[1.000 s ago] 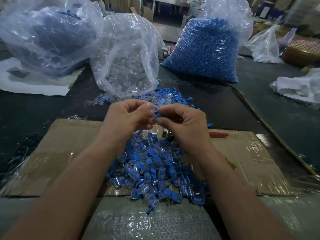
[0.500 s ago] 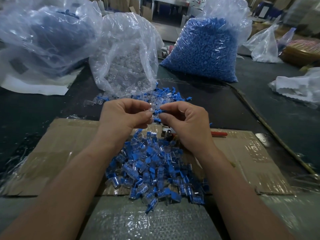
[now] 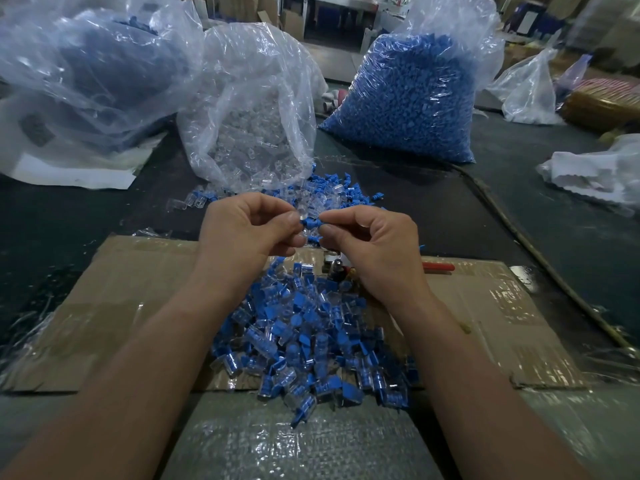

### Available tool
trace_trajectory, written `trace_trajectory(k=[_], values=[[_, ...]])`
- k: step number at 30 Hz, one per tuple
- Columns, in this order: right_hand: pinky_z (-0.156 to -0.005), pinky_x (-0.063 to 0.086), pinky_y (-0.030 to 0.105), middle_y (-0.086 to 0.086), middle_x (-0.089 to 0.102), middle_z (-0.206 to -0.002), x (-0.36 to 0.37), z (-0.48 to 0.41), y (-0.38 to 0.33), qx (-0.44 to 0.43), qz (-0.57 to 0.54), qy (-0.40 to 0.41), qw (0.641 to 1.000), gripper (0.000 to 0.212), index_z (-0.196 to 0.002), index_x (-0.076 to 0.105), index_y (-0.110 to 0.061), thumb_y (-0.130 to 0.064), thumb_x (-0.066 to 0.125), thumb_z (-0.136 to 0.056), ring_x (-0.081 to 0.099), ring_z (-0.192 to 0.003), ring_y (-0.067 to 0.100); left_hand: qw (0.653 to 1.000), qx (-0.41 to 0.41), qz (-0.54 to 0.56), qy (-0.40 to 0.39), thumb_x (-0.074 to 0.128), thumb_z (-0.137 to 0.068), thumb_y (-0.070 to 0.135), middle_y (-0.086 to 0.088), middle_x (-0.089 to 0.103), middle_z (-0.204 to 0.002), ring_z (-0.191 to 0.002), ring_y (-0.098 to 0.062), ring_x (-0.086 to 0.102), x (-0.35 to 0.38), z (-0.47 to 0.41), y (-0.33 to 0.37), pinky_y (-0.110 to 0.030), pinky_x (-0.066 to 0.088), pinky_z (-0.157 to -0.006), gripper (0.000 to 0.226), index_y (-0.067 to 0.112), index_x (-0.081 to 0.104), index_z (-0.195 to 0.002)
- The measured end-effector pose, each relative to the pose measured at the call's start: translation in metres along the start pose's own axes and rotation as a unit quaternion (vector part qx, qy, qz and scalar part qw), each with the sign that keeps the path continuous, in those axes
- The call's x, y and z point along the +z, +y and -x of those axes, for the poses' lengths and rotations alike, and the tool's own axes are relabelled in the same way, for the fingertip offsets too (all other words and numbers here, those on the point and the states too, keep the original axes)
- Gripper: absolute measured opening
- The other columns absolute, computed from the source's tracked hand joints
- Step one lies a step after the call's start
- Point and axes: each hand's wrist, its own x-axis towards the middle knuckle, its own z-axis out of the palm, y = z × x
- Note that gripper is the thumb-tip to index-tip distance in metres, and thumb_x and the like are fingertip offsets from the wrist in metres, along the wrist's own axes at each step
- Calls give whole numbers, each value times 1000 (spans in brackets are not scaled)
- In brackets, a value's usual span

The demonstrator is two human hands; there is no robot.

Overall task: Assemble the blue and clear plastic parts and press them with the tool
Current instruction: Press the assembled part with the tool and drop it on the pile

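Fingers (image 3: 292, 219) of the left hand (image 3: 249, 233) and right hand (image 3: 377, 244) meet tip to tip, both pinched on one small blue part (image 3: 309, 222), up in the air above the desk (image 3: 69, 216). Can't tell if a clear piece is on it. Just below, a heap of blue and clear parts (image 3: 311, 341) on cardboard (image 3: 121, 306), with the red-handled tool (image 3: 438, 267) beside the right wrist. Farther back stand the bag of clear parts (image 3: 256, 133) and the bag of blue parts (image 3: 408, 98).

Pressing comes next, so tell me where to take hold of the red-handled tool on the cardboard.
Take the red handle, coming from the right: it lies flat and juts clear that way, while the metal head is crowded by the pile of parts.
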Motion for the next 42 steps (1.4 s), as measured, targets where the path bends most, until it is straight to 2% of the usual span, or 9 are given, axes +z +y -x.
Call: trace_trajectory(k=[7, 13, 17, 23, 27, 32, 36, 42], values=[[-62, 57, 26, -10, 65, -65, 3, 2, 1, -5, 23, 25, 999, 20, -72, 63, -27, -10, 71, -79, 65, -62, 9, 997, 38, -62, -9, 67, -77, -5, 0, 67, -63, -56, -8, 66, 2, 2, -2, -16, 53, -55, 22, 17, 64, -74], [-56, 51, 19, -10, 63, -60, 4, 2, 3, -10, 92, 49, 995, 17, -66, 60, -25, -20, 71, -78, 61, -58, 6, 992, 69, -108, -13, 67, -77, -2, 3, 67, -66, -58, -5, 65, 6, 4, -2, -14, 53, -57, 26, 24, 63, -73], [-56, 53, 23, -7, 65, -63, 4, 2, 4, -9, 90, 47, 995, 16, -67, 61, -26, -24, 72, -79, 62, -58, 7, 990, 79, -112, -31, 65, -80, 0, 4, 67, -70, -62, -4, 65, 8, 5, -3, -15, 53, -61, 25, 24, 63, -76], [-57, 49, 13, -11, 62, -65, 4, 2, 3, -18, 80, 20, 996, 15, -71, 60, -27, -29, 74, -75, 60, -61, 3, 994, 53, -85, -50, 59, -84, -4, 1, 66, -67, -58, -3, 64, 6, 4, -1, -14, 53, -58, 22, 17, 61, -78], [-71, 54, 20, -14, 64, -86, 3, 2, 1, -51, 36, 16, 998, 18, -91, 64, -24, -22, 73, -75, 63, -79, 2, 996, 35, -50, -64, 57, -84, -5, -1, 65, -66, -55, -4, 63, 6, 4, 2, -15, 53, -57, 20, 14, 62, -78], [-72, 52, 16, -17, 66, -83, 2, 2, 3, -64, -13, -4, 998, 24, -95, 66, -25, -13, 73, -74, 66, -79, 1, 997, -13, 12, -70, 56, -84, -6, 0, 66, -56, -52, -6, 62, 6, 3, 3, -16, 53, -53, 15, 7, 63, -79], [-75, 51, 14, -13, 65, -88, -2, 1, 5, -80, 8, -22, 997, 34, -103, 64, -20, -8, 72, -73, 64, -84, 2, 997, -34, 41, -64, 57, -82, -5, -1, 67, -57, -53, -8, 63, 4, 2, 2, -17, 53, -52, 16, 8, 63, -76], [-78, 51, 15, -15, 62, -90, 0, 0, 8, -109, 30, -3, 994, 35, -105, 62, -18, -7, 72, -74, 63, -87, 2, 994, -57, 69, -68, 66, -65, 2, -7, 69, -63, -56, -14, 67, 3, 1, 1, -19, 53, -52, 13, 6, 64, -78]])
